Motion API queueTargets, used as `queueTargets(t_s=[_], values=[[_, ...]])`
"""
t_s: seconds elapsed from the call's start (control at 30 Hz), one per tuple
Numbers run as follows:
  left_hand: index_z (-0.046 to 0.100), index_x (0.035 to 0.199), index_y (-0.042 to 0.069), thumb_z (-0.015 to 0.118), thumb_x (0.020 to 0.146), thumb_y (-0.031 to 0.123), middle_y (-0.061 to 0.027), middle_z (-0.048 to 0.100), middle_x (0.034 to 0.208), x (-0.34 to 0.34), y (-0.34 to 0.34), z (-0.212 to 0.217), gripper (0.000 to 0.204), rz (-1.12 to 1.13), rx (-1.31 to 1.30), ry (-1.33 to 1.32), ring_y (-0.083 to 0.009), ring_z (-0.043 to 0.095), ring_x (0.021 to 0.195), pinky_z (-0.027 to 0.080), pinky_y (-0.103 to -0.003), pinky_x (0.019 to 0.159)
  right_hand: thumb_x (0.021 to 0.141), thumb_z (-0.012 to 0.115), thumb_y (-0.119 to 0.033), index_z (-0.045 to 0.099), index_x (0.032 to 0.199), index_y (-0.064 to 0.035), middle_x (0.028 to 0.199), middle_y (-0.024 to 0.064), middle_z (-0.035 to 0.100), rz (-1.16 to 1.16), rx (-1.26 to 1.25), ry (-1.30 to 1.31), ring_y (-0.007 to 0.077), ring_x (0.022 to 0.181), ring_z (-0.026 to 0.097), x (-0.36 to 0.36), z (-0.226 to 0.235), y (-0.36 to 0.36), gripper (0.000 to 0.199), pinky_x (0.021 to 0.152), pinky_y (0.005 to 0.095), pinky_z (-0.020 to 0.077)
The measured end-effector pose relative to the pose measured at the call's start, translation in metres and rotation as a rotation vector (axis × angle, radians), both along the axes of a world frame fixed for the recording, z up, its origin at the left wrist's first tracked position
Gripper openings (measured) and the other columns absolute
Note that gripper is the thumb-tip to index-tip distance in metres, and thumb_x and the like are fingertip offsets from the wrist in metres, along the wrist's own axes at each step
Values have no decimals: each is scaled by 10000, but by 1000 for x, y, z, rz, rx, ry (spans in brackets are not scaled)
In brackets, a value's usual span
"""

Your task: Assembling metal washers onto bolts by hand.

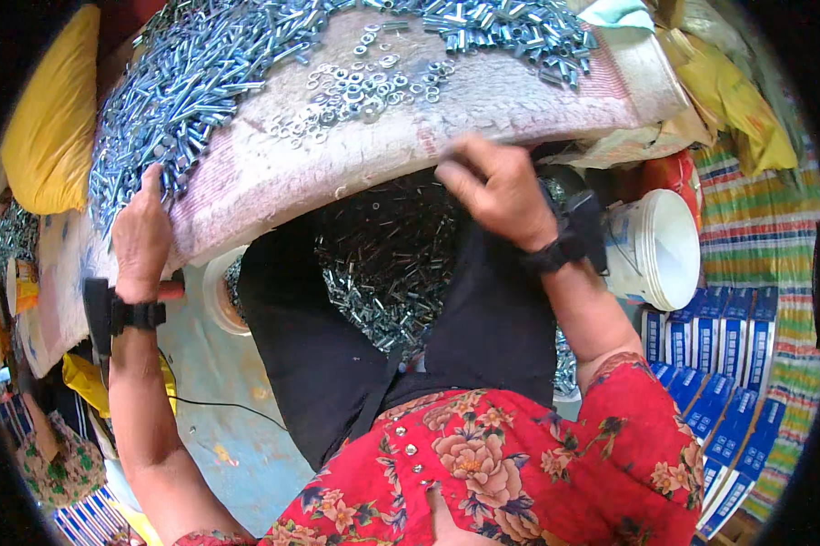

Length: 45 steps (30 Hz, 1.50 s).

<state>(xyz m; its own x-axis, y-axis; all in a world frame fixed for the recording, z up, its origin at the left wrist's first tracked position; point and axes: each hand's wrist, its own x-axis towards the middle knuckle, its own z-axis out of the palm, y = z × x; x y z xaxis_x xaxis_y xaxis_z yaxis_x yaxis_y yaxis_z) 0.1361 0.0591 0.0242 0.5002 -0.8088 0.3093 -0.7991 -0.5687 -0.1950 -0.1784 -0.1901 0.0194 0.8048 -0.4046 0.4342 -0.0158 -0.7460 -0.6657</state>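
My left hand (pixel 143 229) rests at the lower left edge of a large pile of shiny metal sleeves (pixel 178 118) on a cloth-covered table (pixel 246 173). Its index finger is stretched out against the sleeves; no held part shows. Over the table's near edge, my right hand (pixel 499 189) is curled with thumb and fingers drawn together. The fingertips are slightly blurred, and anything between them cannot be made out. Loose metal washers (pixel 364 91) lie spread on the cloth between the hands, farther back. A mass of small metal parts (pixel 382 291) fills the dark lap between my legs.
Another heap of metal sleeves (pixel 510 32) sits at the back right. A white bucket (pixel 674 250) lies tilted right of my right wrist, above stacked blue-and-white boxes (pixel 719 409). A yellow sack (pixel 55 118) stands far left. A black cable (pixel 228 403) crosses the floor.
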Motion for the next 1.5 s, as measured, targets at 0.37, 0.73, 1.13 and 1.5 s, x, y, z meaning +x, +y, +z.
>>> queueTargets(t_s=[0.37, 0.73, 1.13, 1.5], values=[[561, 1066, -20, 575, 838, 111, -43, 610, 813, -82, -33, 13, 263, 53, -1153, 1473, -73, 549, 609, 416, -174, 522, 774, 564, -297, 597, 974, -56, 774, 189, 614, -527, -608, 299, 360, 759, 597, 97, -41, -179, 315, 658, 426, 467], [573, 906, 9, 603, 820, 119, -38, 589, 744, -173, -55, -11, 144, 55, -1511, 2036, -97, 498, 505, 360, -188, 439, 840, 519, -41, 562, 1020, 48, 803, 101, 627, 148, 635, -130, 151, 715, 612, 20, 8, -24, 206, 640, 237, 495], [588, 898, 5, 651, 782, 134, -81, 626, 763, -206, -55, -5, 185, -26, -1526, 2009, -115, 517, 460, 366, -196, 406, 805, 564, 37, 483, 993, 28, 900, 115, 621, 276, 639, -284, 159, 774, 628, 0, 4, 64, 205, 651, 231, 503], [579, 920, 20, 612, 814, 118, -11, 582, 755, -217, -55, 3, 149, -48, -1499, 1890, -39, 416, 507, 283, -162, 407, 811, 566, 18, 492, 943, 25, 818, 105, 619, 274, 690, -304, 148, 710, 630, -5, 12, 65, 152, 583, 213, 492]])
